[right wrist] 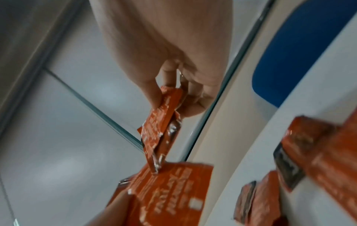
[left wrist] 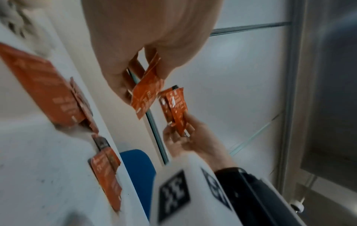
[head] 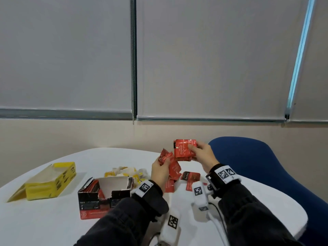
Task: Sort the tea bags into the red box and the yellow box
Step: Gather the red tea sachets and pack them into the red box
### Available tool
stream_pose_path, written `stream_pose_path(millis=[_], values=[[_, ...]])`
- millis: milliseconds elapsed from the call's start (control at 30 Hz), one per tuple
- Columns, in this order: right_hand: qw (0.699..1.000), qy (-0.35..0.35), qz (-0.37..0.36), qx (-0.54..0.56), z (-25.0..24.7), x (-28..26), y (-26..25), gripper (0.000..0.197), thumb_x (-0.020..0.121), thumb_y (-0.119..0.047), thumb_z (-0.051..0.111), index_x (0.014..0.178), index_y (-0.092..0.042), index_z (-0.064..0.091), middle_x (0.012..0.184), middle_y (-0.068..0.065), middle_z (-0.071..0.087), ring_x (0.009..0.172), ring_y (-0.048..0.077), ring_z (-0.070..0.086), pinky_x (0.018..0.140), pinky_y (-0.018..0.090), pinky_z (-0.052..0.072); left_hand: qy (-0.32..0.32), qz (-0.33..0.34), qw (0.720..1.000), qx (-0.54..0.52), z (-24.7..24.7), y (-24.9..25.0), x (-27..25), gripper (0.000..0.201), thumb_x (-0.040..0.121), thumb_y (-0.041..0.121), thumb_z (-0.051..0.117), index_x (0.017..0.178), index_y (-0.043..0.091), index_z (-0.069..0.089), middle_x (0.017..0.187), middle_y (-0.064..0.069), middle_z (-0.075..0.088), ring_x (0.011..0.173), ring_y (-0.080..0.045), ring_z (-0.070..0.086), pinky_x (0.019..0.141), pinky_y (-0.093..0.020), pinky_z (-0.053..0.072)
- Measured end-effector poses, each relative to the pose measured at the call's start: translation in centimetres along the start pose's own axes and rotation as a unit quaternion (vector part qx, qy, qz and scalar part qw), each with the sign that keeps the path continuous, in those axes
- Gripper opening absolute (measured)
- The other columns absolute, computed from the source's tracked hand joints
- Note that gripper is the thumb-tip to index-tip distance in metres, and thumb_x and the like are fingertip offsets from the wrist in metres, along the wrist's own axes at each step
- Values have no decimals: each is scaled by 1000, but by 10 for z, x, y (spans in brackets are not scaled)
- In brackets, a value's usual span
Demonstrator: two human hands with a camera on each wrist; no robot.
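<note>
A small stack of red tea bags [head: 184,150] is held up above the white table [head: 53,219], in front of the blue chair [head: 257,166]. The packets are flat, shiny and red, with pale writing on the front. The stack is pinched by the right hand [head: 204,155], with the thumb pressed on the front and the fingers curled behind. A few more red packets [head: 166,158] are gripped by the left hand [head: 159,172], fanned out and tilted, just beside the stack. Other loose red tea bags [head: 190,177] are left lying on the table under the hands. The red box [head: 104,196] is stood open near the left sleeve, with red packets leaning inside it. The yellow box [head: 51,181] is laid on its side farther left. A pile of yellow and white tea bags [head: 126,172] is partly hidden behind the red box. The writing on the packets is too blurred to be read. In both wrist views things are smeared, and the packets look more orange.
</note>
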State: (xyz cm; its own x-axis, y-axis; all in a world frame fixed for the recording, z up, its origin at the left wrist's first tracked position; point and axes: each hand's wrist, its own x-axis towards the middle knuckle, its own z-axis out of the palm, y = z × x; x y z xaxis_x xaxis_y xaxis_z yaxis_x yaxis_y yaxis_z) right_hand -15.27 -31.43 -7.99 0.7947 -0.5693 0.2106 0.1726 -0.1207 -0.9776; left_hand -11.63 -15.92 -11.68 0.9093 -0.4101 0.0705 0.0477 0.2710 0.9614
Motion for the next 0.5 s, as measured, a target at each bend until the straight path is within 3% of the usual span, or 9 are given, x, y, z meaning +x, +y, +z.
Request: stream_pose_path(millis=[67,200,300,433,500], values=[[998,9,26,62,11,4,6,21,96,-11,56,115,-4,63,90,6,69,81,18,63,76,31,52,15,-19,998,-50,-1,-3,-1,16,97,17,54,104,5,63,102,-23,69,85,-32,67,88,-54,54],[992,21,68,100,20,8,19,17,94,-15,60,108,-10,67,90,5,67,85,17,60,72,28,46,18,-51,985,-163,-7,-9,8,25,98,13,52,118,-1,56,112,-26,65,87,-32,66,92,-51,51],[990,3,87,108,24,4,25,9,92,-14,62,98,-11,68,87,5,68,86,18,61,75,31,49,22,-44,979,-197,-11,-16,9,27,97,14,53,119,-1,57,113,-26,66,102,-39,66,94,-57,49],[987,-19,106,120,25,-5,31,9,93,-14,61,100,-12,65,88,5,68,83,19,64,68,31,52,30,-24,976,-216,-15,-24,8,28,95,18,56,120,4,58,114,-19,68,105,-34,66,88,-51,54],[983,-41,120,130,23,-9,31,15,94,-14,60,107,-9,63,94,9,69,86,21,66,68,33,56,29,-11,974,-225,-17,-27,9,30,96,19,55,122,5,57,115,-18,68,106,-32,66,78,-43,59]])
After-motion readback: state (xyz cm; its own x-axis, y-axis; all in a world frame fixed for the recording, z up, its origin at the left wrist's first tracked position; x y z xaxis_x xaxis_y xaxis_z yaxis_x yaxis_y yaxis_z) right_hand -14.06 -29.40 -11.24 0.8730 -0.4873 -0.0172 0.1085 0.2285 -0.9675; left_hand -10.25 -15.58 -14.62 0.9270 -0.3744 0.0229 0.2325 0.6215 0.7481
